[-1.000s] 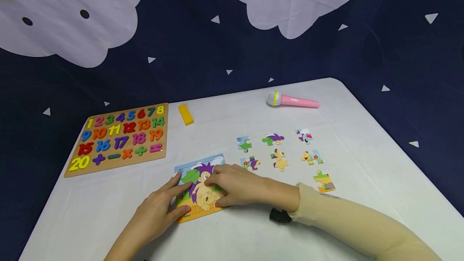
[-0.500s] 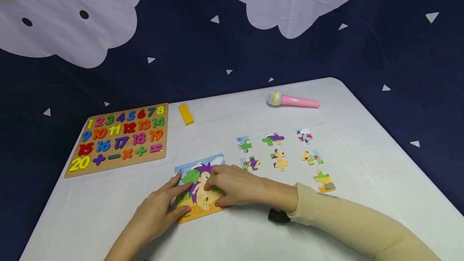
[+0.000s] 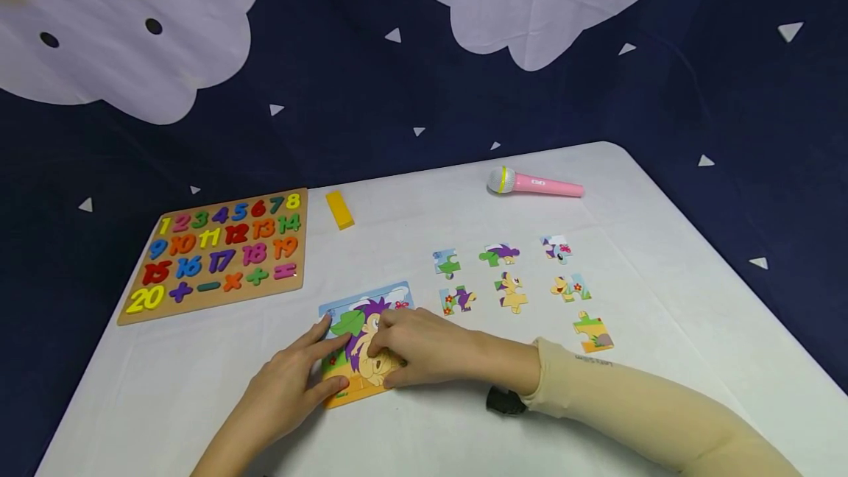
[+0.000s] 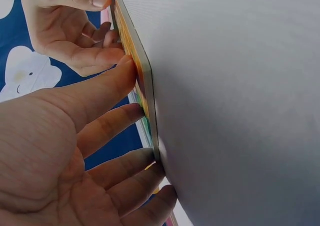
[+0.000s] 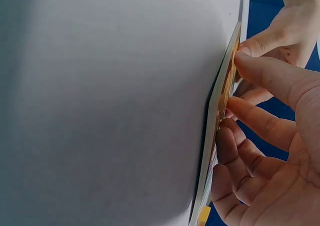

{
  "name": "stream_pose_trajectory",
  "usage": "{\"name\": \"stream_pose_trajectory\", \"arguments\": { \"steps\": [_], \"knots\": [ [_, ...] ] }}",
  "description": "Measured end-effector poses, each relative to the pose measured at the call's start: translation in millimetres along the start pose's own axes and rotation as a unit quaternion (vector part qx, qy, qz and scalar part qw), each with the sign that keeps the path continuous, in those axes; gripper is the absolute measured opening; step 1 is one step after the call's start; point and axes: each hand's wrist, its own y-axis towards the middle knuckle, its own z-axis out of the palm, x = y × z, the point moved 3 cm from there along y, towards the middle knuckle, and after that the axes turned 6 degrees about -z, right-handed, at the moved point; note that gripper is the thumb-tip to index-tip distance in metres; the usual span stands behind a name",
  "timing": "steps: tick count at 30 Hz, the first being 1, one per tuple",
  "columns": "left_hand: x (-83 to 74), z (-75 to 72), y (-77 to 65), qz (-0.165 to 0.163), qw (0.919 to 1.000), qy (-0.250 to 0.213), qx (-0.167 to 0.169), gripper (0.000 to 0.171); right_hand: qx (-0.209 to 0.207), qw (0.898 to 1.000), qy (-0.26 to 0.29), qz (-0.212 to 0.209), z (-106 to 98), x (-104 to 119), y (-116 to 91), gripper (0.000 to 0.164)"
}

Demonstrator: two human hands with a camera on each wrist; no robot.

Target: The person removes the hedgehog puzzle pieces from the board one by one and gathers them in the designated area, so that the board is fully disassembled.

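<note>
A hedgehog jigsaw puzzle board (image 3: pixel 349 323) lies on the white table. My left hand (image 3: pixel 286 380) rests along its left side, fingers fairly straight, thumb on the lower left corner. My right hand (image 3: pixel 424 344) lies over the board's right half and hides part of the picture. In the right wrist view, that hand's thumb (image 5: pixel 265 75) and index finger press on the board's face, while the other fingers bend loosely. Right of the board lie several loose jigsaw pieces, among them a leaf piece (image 3: pixel 447 263) and a ground piece (image 3: pixel 593 333).
At the back left is a number board (image 3: pixel 221 260) with coloured digits and signs. Beside it lies a yellow block (image 3: pixel 340 210). A pink toy microphone (image 3: pixel 539 184) lies toward the back right. Behind the table hangs a dark blue cloth (image 3: pixel 344 57) with clouds.
My right hand has slid slightly left and toward me over the board, uncovering its upper right corner with a red butterfly. My left hand and the loose pieces stay put.
</note>
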Motion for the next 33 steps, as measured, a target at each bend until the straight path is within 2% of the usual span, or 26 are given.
{"name": "stream_pose_trajectory", "arguments": {
  "steps": [7,19,33],
  "knots": [
    [0.0,-0.1,-1.8,0.005,1.0000,-0.003,-0.007,0.062,-0.002,1.000,-0.002,0.007,2.1,5.2,3.2,0.044],
    [-0.2,-0.1,-0.9,0.004,1.0000,-0.002,-0.007,0.062,-0.014,0.999,0.027,0.033,3.4,7.4,4.8,0.042],
    [-0.3,0.9,-0.9,0.003,0.9999,-0.006,-0.008,0.062,-0.001,0.998,0.036,0.045,1.3,9.8,7.7,0.042]
  ]
}}
